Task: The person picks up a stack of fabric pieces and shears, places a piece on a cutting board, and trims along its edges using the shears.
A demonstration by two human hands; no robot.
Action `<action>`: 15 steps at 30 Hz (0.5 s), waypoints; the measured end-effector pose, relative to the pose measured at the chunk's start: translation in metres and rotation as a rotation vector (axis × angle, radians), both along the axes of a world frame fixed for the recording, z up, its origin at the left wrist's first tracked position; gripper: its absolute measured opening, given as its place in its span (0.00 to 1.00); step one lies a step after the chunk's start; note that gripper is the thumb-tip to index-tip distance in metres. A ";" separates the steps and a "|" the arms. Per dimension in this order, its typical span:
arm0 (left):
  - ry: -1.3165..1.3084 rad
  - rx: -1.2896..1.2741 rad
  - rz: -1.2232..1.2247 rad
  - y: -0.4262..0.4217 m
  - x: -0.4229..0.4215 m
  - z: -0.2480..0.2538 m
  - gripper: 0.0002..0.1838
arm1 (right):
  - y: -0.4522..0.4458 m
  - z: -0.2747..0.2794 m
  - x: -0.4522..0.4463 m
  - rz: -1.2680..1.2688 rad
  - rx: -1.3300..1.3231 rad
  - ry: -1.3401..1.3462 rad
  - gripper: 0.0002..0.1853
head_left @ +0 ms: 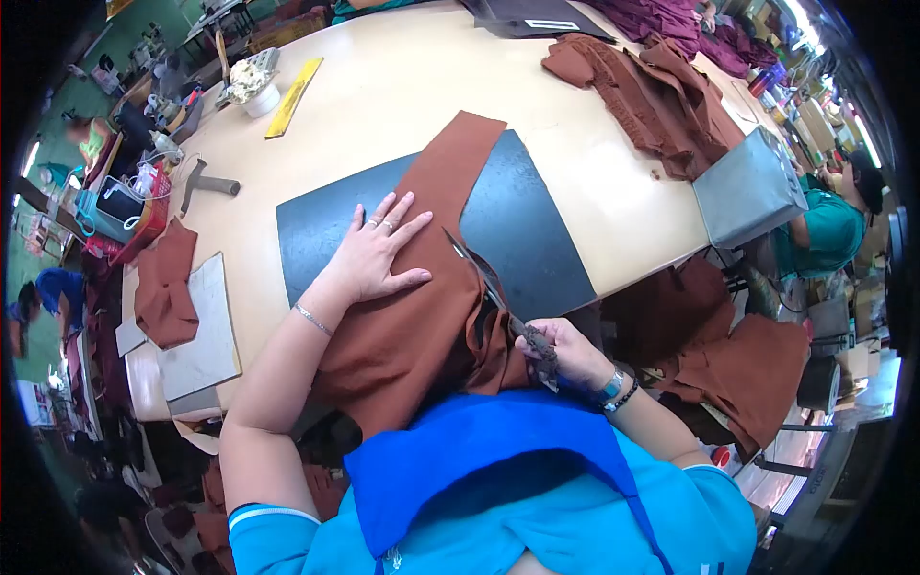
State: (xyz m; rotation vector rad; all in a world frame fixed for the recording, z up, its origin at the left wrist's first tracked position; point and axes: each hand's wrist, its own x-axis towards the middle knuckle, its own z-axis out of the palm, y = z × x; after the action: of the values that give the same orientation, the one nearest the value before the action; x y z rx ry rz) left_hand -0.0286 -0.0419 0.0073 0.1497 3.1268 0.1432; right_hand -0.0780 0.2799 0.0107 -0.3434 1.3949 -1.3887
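Observation:
A piece of reddish-brown leather (422, 287) lies over a dark cutting mat (537, 220) and hangs off the near table edge toward my lap. My left hand (379, 251) rests flat on it, fingers spread. In my right hand (565, 355) is a pair of scissors (493, 287) with wrapped, worn-looking handles. The blades point up and away, at the right edge of the leather. Folds of the leather bunch just left of the right hand.
A hammer (206, 180), yellow ruler (293, 98) and white pot (255, 94) stand at the left back. More brown leather (661, 105) lies at the back right, near a grey box (750, 187). A person in teal (829, 230) sits at the right.

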 end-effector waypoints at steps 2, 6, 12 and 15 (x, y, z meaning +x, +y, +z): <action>0.005 -0.004 0.034 0.004 0.003 -0.001 0.44 | -0.003 0.001 0.001 -0.031 -0.009 0.008 0.14; 0.013 0.013 0.117 0.009 0.009 -0.005 0.44 | 0.001 0.002 0.003 -0.020 -0.028 0.005 0.13; 0.028 0.005 0.180 0.024 0.016 -0.007 0.44 | 0.001 0.005 0.000 -0.016 0.011 -0.033 0.12; 0.046 0.003 0.168 0.032 0.019 -0.008 0.45 | 0.000 -0.003 -0.001 -0.045 -0.015 -0.026 0.12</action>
State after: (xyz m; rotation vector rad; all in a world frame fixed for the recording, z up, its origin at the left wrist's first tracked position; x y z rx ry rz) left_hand -0.0097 -0.0103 -0.0011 -0.1121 3.1819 0.1471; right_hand -0.0786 0.2800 0.0075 -0.3039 1.3787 -1.4361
